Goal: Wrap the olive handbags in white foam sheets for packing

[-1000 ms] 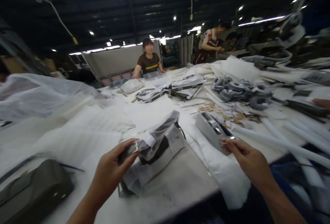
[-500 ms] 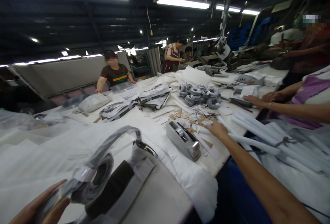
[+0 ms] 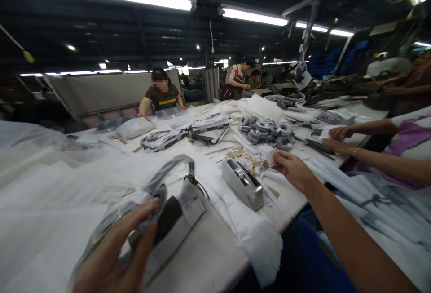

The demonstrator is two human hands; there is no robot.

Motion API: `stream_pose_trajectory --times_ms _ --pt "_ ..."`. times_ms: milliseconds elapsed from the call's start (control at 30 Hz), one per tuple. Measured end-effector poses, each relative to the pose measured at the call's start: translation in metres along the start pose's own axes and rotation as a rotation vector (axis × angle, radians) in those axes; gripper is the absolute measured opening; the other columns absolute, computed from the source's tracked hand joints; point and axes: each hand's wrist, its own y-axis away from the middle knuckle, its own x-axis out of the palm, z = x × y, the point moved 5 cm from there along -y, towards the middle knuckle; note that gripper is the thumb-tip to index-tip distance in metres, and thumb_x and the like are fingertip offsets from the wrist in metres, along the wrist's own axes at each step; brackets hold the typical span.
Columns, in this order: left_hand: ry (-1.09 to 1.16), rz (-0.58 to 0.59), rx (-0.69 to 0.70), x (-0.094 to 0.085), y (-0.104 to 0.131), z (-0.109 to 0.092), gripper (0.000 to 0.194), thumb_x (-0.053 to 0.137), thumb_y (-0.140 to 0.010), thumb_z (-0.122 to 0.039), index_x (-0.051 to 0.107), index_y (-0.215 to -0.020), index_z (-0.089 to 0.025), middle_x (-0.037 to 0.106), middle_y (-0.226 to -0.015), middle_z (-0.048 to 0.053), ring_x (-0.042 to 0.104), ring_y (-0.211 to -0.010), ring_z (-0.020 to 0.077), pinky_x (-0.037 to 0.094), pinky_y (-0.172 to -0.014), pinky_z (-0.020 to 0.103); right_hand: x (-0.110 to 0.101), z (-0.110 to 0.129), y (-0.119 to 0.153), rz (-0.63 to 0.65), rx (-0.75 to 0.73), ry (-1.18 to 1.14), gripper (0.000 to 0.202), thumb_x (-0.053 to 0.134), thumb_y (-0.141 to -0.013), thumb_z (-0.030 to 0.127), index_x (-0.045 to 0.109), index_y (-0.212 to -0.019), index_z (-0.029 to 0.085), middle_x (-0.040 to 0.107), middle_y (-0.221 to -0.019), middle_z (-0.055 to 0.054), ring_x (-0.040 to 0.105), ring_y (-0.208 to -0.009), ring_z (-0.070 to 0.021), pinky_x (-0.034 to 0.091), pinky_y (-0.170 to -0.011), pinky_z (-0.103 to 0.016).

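Head view shows my left hand [image 3: 114, 257] closed around the plastic-wrapped strap [image 3: 158, 185], close in, left of the tape dispenser [image 3: 243, 184]. The strap's long side runs up and away. My right hand [image 3: 292, 169], just right of the dispenser, pinches a small paper tag [image 3: 269, 154]. I can read no writing.
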Motion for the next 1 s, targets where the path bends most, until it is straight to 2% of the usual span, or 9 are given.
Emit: stream_pose_trajectory --times_ms 67,133,233,333,467,633,767,867,1000 --pt "0.212 0.122 -0.035 0.033 0.0 -0.029 0.033 0.063 -0.091 -0.034 0.064 -0.124 -0.033 0.069 -0.122 0.0 0.069 -0.103 0.0219 0.056 -0.092 0.034 0.026 0.017 0.025 0.107 0.053 -0.162 0.035 0.083 -0.068 0.052 0.07 -0.079 0.022 0.066 -0.078 0.0 0.062 -0.071 -0.0139 0.058 -0.07 -0.028" --pt "0.471 0.26 -0.119 0.069 -0.001 -0.042 0.035 0.061 -0.094 -0.034 0.061 -0.128 -0.03 0.067 -0.125 0.004 0.068 -0.106 0.0212 0.056 -0.092 0.033 0.052 0.026 0.05 0.198 0.143 -0.329 0.028 0.086 -0.069 0.042 0.069 -0.076 0.02 0.062 -0.073 0.002 0.057 -0.065 -0.01 0.056 -0.065 -0.022" --pt "0.785 0.393 -0.268 0.111 0.0 -0.044 0.049 0.063 -0.092 -0.037 0.053 -0.137 -0.023 0.059 -0.137 0.011 0.062 -0.118 0.0241 0.055 -0.095 0.036 0.089 0.026 0.087 0.297 0.268 -0.435 0.024 0.085 -0.073 0.038 0.071 -0.081 0.019 0.058 -0.072 0.004 0.054 -0.063 -0.0073 0.054 -0.063 -0.019" --pt "0.87 0.436 -0.302 0.132 0.008 -0.04 0.06 0.071 -0.086 -0.035 0.05 -0.141 -0.022 0.058 -0.139 0.012 0.056 -0.126 0.0272 0.049 -0.102 0.042 0.119 0.019 0.118 0.408 0.329 -0.483 0.023 0.08 -0.08 0.037 0.073 -0.09 0.017 0.056 -0.071 0.004 0.051 -0.061 -0.0055 0.053 -0.064 -0.017" --pt "0.843 0.434 -0.311 0.134 0.029 -0.032 0.037 0.07 -0.087 -0.031 0.066 -0.123 -0.023 0.07 -0.12 0.008 0.063 -0.114 0.0256 0.047 -0.102 0.043 0.143 0.003 0.145 0.444 0.372 -0.546 0.025 0.081 -0.079 0.033 0.074 -0.096 0.015 0.056 -0.071 0.004 0.047 -0.06 -0.004 0.05 -0.059 -0.015" --pt "0.72 0.206 -0.273 0.117 0.051 -0.022 0.052 0.083 -0.075 -0.026 0.062 -0.123 -0.025 0.068 -0.114 0.004 0.063 -0.103 0.0207 0.051 -0.09 0.035 0.158 -0.019 0.165 0.316 0.462 -0.666 0.025 0.088 -0.071 0.029 0.074 -0.086 0.015 0.058 -0.075 0.004 0.049 -0.06 -0.0033 0.053 -0.06 -0.015" --pt "0.635 0.083 -0.249 0.112 0.063 -0.019 0.02 0.076 -0.08 -0.022 0.069 -0.098 -0.022 0.069 -0.095 0.002 0.062 -0.088 0.0185 0.05 -0.078 0.031 0.171 -0.034 0.18 0.284 0.488 -0.706 0.024 0.087 -0.072 0.028 0.073 -0.087 0.015 0.058 -0.072 0.005 0.048 -0.057 -0.0029 0.053 -0.057 -0.015" --pt "0.659 0.083 -0.279 0.113 0.068 -0.017 0.008 0.07 -0.083 -0.019 0.07 -0.091 -0.021 0.069 -0.093 0.004 0.063 -0.088 0.0193 0.049 -0.079 0.031 0.178 -0.041 0.192 0.285 0.505 -0.7 0.025 0.086 -0.073 0.027 0.072 -0.09 0.015 0.058 -0.072 0.005 0.049 -0.057 -0.0031 0.054 -0.057 -0.016" --pt "0.766 0.181 -0.342 0.116 0.077 -0.018 0.005 0.066 -0.086 -0.024 0.067 -0.089 -0.019 0.071 -0.09 0.005 0.066 -0.084 0.0187 0.051 -0.077 0.03 0.181 -0.044 0.203 0.29 0.52 -0.74 0.023 0.085 -0.075 0.026 0.071 -0.089 0.014 0.057 -0.07 0.006 0.049 -0.056 -0.0024 0.053 -0.056 -0.015"
